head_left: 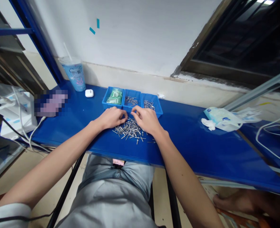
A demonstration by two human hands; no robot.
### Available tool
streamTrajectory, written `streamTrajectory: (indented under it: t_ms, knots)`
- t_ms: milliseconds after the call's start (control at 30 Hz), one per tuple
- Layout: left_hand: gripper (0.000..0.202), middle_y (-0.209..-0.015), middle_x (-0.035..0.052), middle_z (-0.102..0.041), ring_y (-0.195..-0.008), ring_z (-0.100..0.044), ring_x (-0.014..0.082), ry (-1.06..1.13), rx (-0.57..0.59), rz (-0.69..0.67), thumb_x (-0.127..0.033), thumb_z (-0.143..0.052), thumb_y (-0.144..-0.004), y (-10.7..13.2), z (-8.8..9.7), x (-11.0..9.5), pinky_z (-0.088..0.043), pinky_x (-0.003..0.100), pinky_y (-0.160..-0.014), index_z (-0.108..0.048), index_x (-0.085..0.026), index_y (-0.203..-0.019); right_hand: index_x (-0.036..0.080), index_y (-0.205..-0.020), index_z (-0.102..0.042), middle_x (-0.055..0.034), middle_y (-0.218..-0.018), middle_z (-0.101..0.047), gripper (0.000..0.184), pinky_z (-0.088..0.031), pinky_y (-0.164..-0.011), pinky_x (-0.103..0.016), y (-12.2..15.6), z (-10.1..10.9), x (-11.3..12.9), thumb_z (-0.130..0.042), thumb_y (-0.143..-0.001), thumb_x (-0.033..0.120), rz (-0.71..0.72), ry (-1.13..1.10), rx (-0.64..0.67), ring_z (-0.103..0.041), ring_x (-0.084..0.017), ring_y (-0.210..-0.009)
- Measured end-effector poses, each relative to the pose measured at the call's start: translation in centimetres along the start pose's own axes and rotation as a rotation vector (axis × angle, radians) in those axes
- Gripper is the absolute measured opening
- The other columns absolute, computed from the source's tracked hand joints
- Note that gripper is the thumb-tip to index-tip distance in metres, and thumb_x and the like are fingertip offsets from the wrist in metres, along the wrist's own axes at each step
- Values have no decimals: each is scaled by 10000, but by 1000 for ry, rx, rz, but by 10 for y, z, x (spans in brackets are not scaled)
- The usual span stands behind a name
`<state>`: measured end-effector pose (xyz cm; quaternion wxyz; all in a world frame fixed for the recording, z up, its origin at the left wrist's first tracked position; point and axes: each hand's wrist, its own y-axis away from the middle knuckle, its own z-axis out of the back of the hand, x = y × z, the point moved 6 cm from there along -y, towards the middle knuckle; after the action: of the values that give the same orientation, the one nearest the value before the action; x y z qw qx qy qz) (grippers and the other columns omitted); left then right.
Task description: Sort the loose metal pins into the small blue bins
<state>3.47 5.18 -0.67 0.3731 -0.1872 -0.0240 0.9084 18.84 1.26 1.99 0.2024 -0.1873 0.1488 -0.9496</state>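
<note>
Closely curled, fingertips downward, both left hand [111, 117] and right hand [146, 119] over a loose heap of thin silver metal rivets [129, 130] (any pinch too small to tell), just in front of three rectangular blue plastic trays [132, 91], all within easy reach.

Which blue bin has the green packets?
The leftmost bin holds the green packets; the middle bin and right bin hold metal pins.
</note>
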Motion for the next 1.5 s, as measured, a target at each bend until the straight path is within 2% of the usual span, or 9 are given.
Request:
streamTrajectory:
  t_ms: [233,500,867,1067,1267,1500]
  knots:
    - [184,-632,24,-653,-575,-569,190,-1,7,-18,-314,-573,-944,0,-2,1,-279,308,-584,-725,-221,-990,225,-1052,-717,-23,-685,-685,229,-357,-661,-314,-2,-3,0,-508,-1028,316,-8,18,36,-618,-205,-668]
    - [203,-613,6,-635,-536,-543,165,47,-58,-65,-310,-517,-996,1,4,-5,-266,298,-572,-688,-204,-1026,217,-1132,-756,-44,-751,-724,245,-368,-672,-325,-2,-8,-3,-559,-1012,300,-39,42,101,-664,-224,-760]
    - [237,-654,12,-671,-562,-566,165,41,-89,-33,-333,-493,-1029,2,10,-7,-275,288,-576,-679,-192,-1067,235,-1051,-775,-42,-774,-725,232,-332,-662,-316,-1,-13,0,-560,-1035,323,-20,50,160,-640,-209,-745]
    - [237,-657,10,-674,-570,-560,162,60,-78,-26,-331,-499,-1025,2,11,-8,-283,290,-579,-681,-189,-1080,235,-1062,-772,-26,-744,-704,190,-318,-665,-311,-1,-17,-1,-590,-1008,256,-11,40,199,-629,-196,-727]
    - [250,-666,8,-684,-567,-558,165,63,-84,-32,-349,-505,-1030,2,11,-8,-300,290,-590,-675,-191,-1124,223,-1015,-755,-28,-735,-697,189,-315,-653,-313,-1,-12,0,-573,-1012,273,-12,28,140,-617,-196,-708]
    - [275,-720,31,-698,-600,-580,174,24,-77,-43,-378,-522,-1039,2,10,-8,-327,304,-613,-733,-212,-1099,219,-1066,-731,-21,-743,-704,205,-360,-673,-307,-1,-2,4,-538,-1022,278,14,-31,35,-610,-185,-676]
